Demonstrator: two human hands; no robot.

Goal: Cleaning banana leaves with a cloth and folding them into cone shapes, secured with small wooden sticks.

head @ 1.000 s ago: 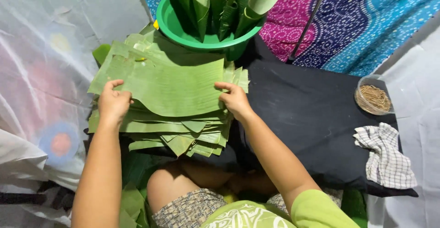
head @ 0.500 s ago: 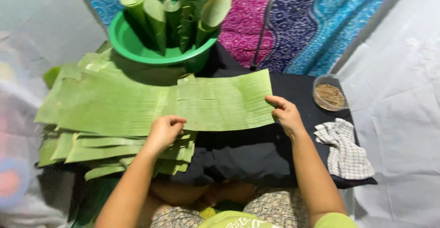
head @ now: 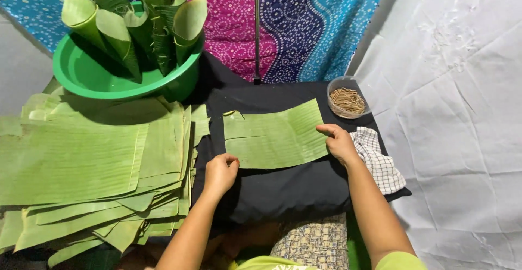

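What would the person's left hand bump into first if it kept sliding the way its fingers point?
Probably the green basin of rolled leaf cones. The left hand points up and slightly left from the cut banana leaf, over bare black cloth; depth is unclear.

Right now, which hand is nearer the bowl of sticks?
Right. The right hand rests on the leaf's right edge, just below the bowl; the left hand holds the leaf's lower left corner, farther away.

left hand (head: pixel 220 173): fingers curled, pinching the lower-left corner of the leaf piece (head: pixel 274 137), bare forearm rising from below | right hand (head: pixel 339 143): palm down, fingertips pressing the leaf piece's right edge, wrist straight, forearm angled in from lower right
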